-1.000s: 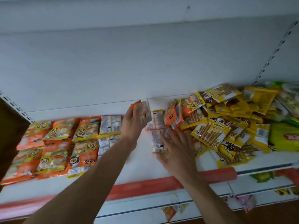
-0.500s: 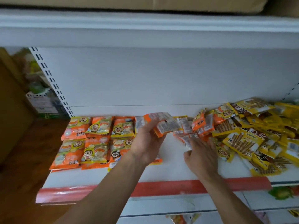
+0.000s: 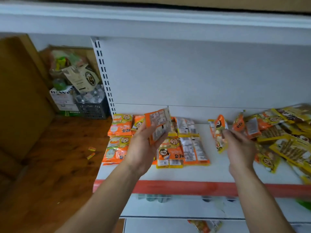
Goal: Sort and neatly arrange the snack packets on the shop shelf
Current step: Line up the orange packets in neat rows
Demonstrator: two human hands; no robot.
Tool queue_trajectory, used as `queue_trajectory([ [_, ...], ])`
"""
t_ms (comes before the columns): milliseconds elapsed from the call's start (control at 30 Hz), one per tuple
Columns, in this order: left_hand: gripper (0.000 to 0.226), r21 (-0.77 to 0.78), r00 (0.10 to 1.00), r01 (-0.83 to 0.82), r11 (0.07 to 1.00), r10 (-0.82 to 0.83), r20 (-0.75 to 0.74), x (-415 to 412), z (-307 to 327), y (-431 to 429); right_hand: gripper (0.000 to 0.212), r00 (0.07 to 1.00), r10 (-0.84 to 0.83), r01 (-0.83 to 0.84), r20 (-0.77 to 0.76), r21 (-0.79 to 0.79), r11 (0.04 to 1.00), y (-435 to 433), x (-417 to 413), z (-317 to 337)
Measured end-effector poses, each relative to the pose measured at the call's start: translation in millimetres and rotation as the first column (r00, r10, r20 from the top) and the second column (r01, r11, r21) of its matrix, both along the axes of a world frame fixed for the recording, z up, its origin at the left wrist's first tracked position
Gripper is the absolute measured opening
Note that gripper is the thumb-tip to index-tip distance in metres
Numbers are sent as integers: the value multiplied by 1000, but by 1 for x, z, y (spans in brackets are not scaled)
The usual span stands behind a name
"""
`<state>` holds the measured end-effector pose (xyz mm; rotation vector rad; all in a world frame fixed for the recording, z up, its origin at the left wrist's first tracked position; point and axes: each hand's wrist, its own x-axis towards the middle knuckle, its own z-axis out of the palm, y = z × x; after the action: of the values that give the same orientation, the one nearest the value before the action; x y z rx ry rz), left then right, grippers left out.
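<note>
1. Nearest me, a lone packet (image 3: 205,225) lay on the lower shelf (image 3: 159,226), below the red edge strip (image 3: 168,187).
2. The left hand (image 3: 143,148) was raised over the shelf (image 3: 193,172), its fingers curled round a small stack of orange packets (image 3: 158,125) with the printed backs showing.
3. The right hand (image 3: 239,148) pinched a single packet (image 3: 218,133), orange and yellow, above bare white shelf.
4. Beneath and beyond the left hand, the arranged packets (image 3: 121,128) lay flat in tidy rows at the shelf's left end.
5. To the right sprawled a loose heap (image 3: 289,145) of yellow and orange packets.
6. Farthest off, a dark crate (image 3: 91,106) sat on the wooden floor (image 3: 58,157) beside the unit.
</note>
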<state>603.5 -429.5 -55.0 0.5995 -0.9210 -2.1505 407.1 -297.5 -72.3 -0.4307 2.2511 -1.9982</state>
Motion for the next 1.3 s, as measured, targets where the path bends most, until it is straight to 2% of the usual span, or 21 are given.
queue_trajectory([
  [67,29,-183,993,-85,979,99,66,26,-3,-8,34,997,51,-47,50,-85,995,-11,25,2],
  [133,31,-413,963,-138,900,219,158,52,-8,-15,30,992,126,-123,29,-82,989,-22,51,0],
  [200,34,-630,911,-99,770,325,254,75,-13,-23,27,985,174,-175,-16,-42,984,-33,70,-3],
  [300,42,-832,822,80,549,436,367,95,-21,-29,14,979,175,-166,-104,88,982,-44,85,-10],
  [367,44,-885,783,194,423,477,400,94,-26,-27,13,974,161,-130,-159,187,974,-46,87,-11],
  [467,47,-903,786,304,304,456,419,78,-34,-17,17,949,139,-46,-282,312,949,-47,84,-6],
  [567,44,-912,792,398,101,464,397,50,-40,-7,17,894,129,65,-430,407,911,-47,74,-2],
  [600,44,-907,789,416,64,469,396,40,-41,-4,17,874,124,103,-471,428,898,-46,70,-1],
  [733,42,-869,746,493,47,491,450,5,-40,-1,16,816,129,202,-564,487,850,-43,52,-2],
  [800,39,-822,698,568,23,516,497,-6,-45,-3,17,799,204,198,-566,568,799,-45,47,-7],
  [933,51,-643,536,766,-16,567,625,-14,-60,-3,30,777,472,18,-417,764,645,-44,44,-21],
  [967,52,-648,534,761,-6,572,622,-13,-62,-3,31,770,497,-24,-400,760,649,-41,41,-23],
  [1033,48,-730,598,683,2,572,561,-12,-60,-3,30,743,518,-52,-424,734,677,-36,30,-24],
  [1133,47,-799,662,601,0,561,498,-19,-58,-9,26,625,570,-10,-534,725,689,-35,16,-28],
  [1200,50,-764,628,645,9,564,536,-25,-58,-11,32,558,648,-58,-518,755,653,-36,13,-34],
  [1267,54,-696,573,718,-2,569,589,-30,-64,-13,40,549,728,-145,-410,811,566,-36,14,-42],
  [1300,56,-667,552,745,-13,572,606,-31,-67,-13,43,559,736,-171,-381,816,552,-36,14,-46],
])
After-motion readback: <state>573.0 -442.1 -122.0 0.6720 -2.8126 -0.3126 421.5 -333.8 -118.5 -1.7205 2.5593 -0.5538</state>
